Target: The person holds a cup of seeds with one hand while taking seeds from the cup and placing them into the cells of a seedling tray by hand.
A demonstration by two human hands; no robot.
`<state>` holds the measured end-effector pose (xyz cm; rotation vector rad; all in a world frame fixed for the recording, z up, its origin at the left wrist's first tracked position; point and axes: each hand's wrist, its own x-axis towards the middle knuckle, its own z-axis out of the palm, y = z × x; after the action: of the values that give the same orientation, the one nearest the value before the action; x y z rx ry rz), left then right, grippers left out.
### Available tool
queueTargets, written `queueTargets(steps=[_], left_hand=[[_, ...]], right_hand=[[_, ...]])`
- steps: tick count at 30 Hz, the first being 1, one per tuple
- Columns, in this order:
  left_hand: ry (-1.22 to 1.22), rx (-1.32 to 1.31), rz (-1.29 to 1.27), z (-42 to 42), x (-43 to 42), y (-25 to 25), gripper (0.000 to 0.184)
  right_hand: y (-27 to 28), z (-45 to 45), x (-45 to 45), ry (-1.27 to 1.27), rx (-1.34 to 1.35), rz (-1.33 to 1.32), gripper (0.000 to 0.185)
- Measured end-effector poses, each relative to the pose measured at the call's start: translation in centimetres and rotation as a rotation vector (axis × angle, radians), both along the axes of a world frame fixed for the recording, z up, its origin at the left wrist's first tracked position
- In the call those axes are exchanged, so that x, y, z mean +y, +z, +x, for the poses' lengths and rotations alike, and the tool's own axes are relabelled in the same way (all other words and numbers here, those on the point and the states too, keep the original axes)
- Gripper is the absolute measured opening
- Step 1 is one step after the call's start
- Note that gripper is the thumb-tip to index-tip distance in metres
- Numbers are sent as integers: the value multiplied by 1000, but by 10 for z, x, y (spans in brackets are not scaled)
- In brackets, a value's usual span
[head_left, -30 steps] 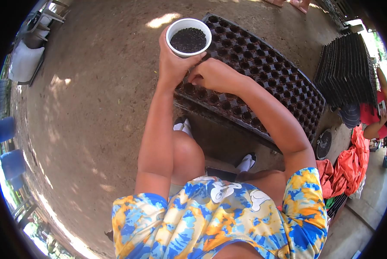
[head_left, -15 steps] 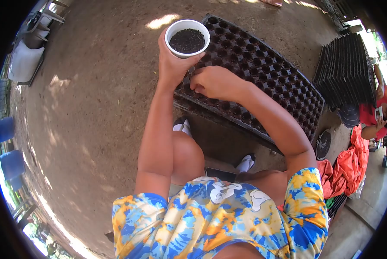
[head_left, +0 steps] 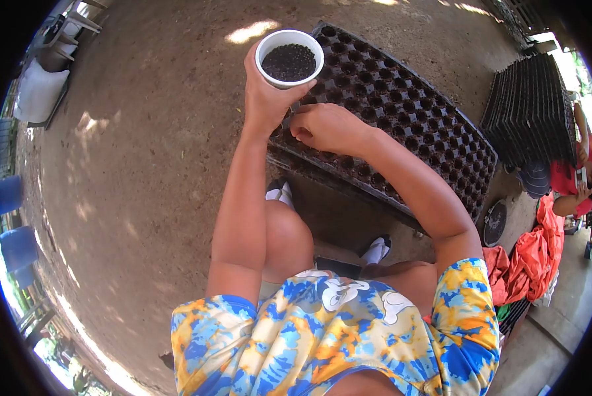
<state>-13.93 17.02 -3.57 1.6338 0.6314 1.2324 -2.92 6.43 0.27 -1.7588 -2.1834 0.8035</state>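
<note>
My left hand is wrapped round a white cup, held upright at the tray's far-left corner. Small dark round grains, like seeds, fill part of the cup. Below the cup, my right hand hovers over the near-left end of a black seedling tray. Its fingers are curled together in a pinch, and whatever lies between the fingertips is hidden. Rows of round cells in the tray hold dark brown soil.
A tall stack of black trays stands at the right, with a person in red beyond it. Red cloth and a round dark lid-like object lie nearer me. Blue drums line the left; a pale sack sits behind.
Both hands stay in nearly the same places. The fingers of my right hand have shifted slightly at the tray's left end; the cup appears a touch further right.
</note>
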Motion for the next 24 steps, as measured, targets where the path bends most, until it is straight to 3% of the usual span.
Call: queueTargets(steps=[5, 8, 10, 13, 16, 17, 24], left_hand=[[20, 45, 6, -1, -6, 10, 95], [18, 33, -13, 1, -3, 9, 94], [-1, 54, -32, 1, -2, 6, 93], [-24, 134, -64, -1, -8, 12, 93], [-46, 214, 73, 0, -8, 9, 94], [-75, 174, 46, 1, -9, 7, 94], [-39, 85, 24, 0, -10, 16, 94]], right_hand=[[-1, 4, -1, -39, 73, 142, 7], [40, 8, 4, -143, 254, 377, 12], [61, 14, 16, -225, 185, 422, 11], [55, 24, 40, -147, -96, 492, 10], [63, 17, 61, -61, -441, 78, 11], [71, 11, 65, -117, -401, 28, 11], [63, 21, 77, -118, -173, 141, 15]])
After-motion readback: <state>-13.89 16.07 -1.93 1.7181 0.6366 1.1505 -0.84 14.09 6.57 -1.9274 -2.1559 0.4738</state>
